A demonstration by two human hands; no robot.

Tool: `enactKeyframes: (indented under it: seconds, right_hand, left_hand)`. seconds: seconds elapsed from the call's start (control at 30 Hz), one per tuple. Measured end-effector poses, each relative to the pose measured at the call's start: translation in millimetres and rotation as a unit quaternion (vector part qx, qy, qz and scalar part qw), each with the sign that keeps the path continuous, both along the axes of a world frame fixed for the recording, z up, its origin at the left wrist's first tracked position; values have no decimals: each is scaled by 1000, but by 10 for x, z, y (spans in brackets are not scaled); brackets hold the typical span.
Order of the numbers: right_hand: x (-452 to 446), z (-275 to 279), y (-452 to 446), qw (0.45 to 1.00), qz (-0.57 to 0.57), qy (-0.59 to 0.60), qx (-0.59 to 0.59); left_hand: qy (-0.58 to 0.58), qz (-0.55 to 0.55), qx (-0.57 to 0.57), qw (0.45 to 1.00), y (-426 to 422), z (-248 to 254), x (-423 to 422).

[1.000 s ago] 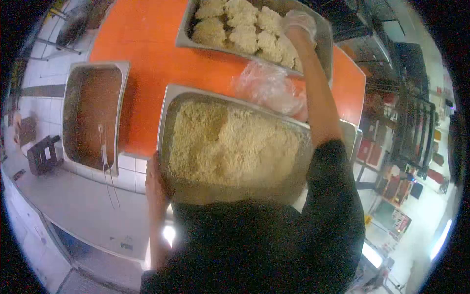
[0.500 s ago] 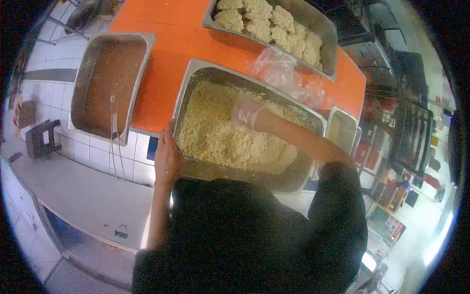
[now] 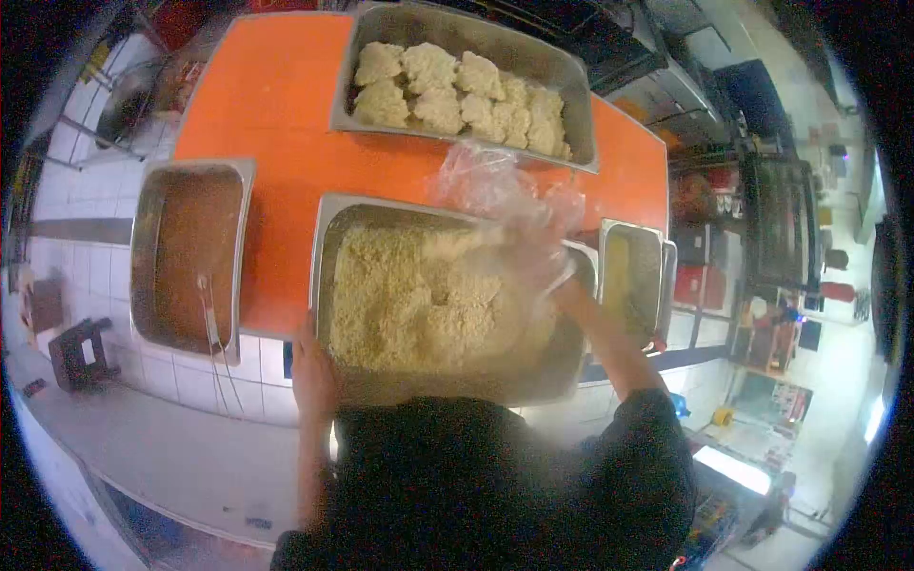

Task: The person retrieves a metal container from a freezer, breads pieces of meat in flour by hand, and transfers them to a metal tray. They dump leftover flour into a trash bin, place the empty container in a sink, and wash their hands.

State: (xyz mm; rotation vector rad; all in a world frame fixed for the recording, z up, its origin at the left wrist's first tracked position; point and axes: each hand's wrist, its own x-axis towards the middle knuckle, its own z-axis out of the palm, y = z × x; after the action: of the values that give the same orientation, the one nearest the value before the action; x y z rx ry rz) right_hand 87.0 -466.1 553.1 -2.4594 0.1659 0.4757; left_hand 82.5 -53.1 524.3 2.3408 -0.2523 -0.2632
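A deep metal tray (image 3: 324, 285) of pale, crumbly breading (image 3: 381, 295) sits at the front of the orange surface. My left hand (image 3: 316, 373) is bare, its fingers closed together on the tray's left front edge. My right hand (image 3: 538, 259), in a clear plastic glove, is over the right part of the breading and smeared by motion; its fingers and anything in them cannot be made out. A pale, blurred shape lies to its left. Crumpled clear plastic (image 3: 486, 181) lies just behind. Farther back, another metal tray (image 3: 466, 29) bears several coated pieces (image 3: 428, 68).
On the left is a metal pan (image 3: 190, 257) of brownish liquid, with tongs (image 3: 211, 328) leaning over its front edge. A smaller container (image 3: 632, 276) with something yellowish stands right of the breading tray. Dark shelving rises at the right.
My right hand went from the back tray to the middle of the breading, then to its right side. My left hand stays at the tray's edge. The camera view has shifted.
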Motion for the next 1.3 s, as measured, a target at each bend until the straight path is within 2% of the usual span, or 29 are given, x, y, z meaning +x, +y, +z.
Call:
enactKeyframes:
  seconds: [0.03, 0.07, 0.13, 0.2, 0.23, 0.3, 0.37, 0.4, 0.47, 0.5, 0.53, 0.6, 0.63, 0.7, 0.73, 0.8, 0.83, 0.87, 0.93, 1.0, 1.07, 1.17, 1.23, 1.27, 1.3]
  right_hand:
    - [126, -309, -175, 964, -60, -114, -234]
    - [255, -608, -344, 869, -166, -174, -432]
    - [915, -435, -552, 729, -379, -141, -553]
    - [1364, -254, -1411, 866, -304, -230, -323]
    - [1641, -329, -1759, 889, -274, -239, -278]
    - [2151, -562, -2212, 912, -231, -224, -255]
    - [2526, -875, -2481, 926, -196, -186, -264]
    - [2658, -1028, -2545, 932, -179, -164, -271]
    - [2832, -1259, -2584, 933, -159, -124, -299]
    - [2876, -1296, -2552, 927, -152, -111, -324]
    - [2836, -1254, -2451, 915, -151, -123, -354]
    - [2543, -872, -1974, 883, -138, -217, -392]
    - [2287, -607, -1588, 876, -132, -267, -379]
    - [1658, -131, -636, 896, -94, -310, -304]
    - [1348, -45, -171, 923, -52, -287, -252]
    - [778, -141, 544, 967, 77, -200, -137]
    - [554, -299, 803, 971, 154, -158, -89]
    - [350, -512, 988, 965, 219, -131, -57]
    - [57, -986, 1196, 944, 301, -129, -42]
    - [-70, -1293, 1293, 925, 340, -157, -59]
    - [-109, -1426, 1353, 916, 357, -167, -73]
    - [-82, -1518, 1429, 921, 351, -131, -108]
    - [-52, -1434, 1455, 877, 402, -197, -175]
    - [-75, -1388, 1481, 876, 401, -199, -179]
    - [-76, -1208, 1555, 919, 369, -72, -116]
  left_hand:
    - [73, 16, 30, 997, -36, 47, 35]
    - [145, 32, 60, 987, -62, 72, 60]
    - [119, 29, 62, 991, -31, -83, 40]
    - [95, 31, 63, 993, 36, -252, -7]
    - [89, 42, 40, 994, 64, -315, -16]
    - [83, 57, 18, 995, 34, -317, -6]
    - [170, 107, 26, 979, -49, -134, 23]
    - [174, 111, 31, 978, -66, -164, 11]
    - [61, 71, -29, 995, -12, -265, -69]
    - [75, 78, -17, 994, 39, -336, -124]
    - [92, 97, -43, 990, 102, -439, -128]
    - [120, 128, -64, 982, 60, -296, -60]
    - [82, 64, -13, 994, 35, -131, 9]
    - [47, 9, 35, 998, -7, -49, 60]
    - [62, 26, 38, 997, 13, -98, 53]
    - [85, 43, 42, 995, 41, -202, 1]
    - [41, 31, 46, 998, 50, -267, -7]
    - [0, 16, 52, 999, 64, -280, -32]
    - [-12, 5, 46, 999, 40, -162, -17]
    - [-29, -2, 37, 999, 38, -119, -5]
    - [5, 7, 47, 999, 50, -127, -23]
    - [24, 12, 51, 998, 5, 10, 1]
    - [41, 20, 58, 997, 16, -30, -8]
    - [61, 28, 65, 996, 19, -43, -5]
    - [57, 27, 62, 996, 20, -30, 1]
